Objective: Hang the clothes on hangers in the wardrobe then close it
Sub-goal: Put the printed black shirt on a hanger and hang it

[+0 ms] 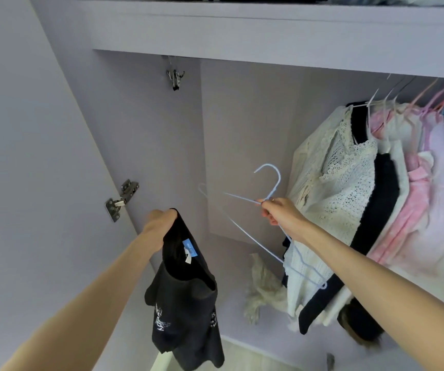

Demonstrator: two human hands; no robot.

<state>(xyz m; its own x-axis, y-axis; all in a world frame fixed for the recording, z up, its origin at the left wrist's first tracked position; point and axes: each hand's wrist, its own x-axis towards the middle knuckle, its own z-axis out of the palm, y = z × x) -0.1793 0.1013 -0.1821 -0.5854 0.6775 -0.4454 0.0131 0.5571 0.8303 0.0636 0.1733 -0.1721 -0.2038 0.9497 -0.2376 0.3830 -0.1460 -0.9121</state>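
Before the open wardrobe [146,135], left grip [159,223] clutches black shirt [186,298]; right grip [278,211] pinches blue hanger [250,236].

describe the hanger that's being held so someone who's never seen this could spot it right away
Look inside the open lilac wardrobe, left of the clothes hanging on the rail. The right hand pinches a thin pale blue wire hanger just below its hook. Unlike the hangers on the rail, it is bare and off the rail.

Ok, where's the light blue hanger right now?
In the head view it is right of centre, held by its neck in the right hand: the light blue hanger sits just left of the hung clothes, hook up.
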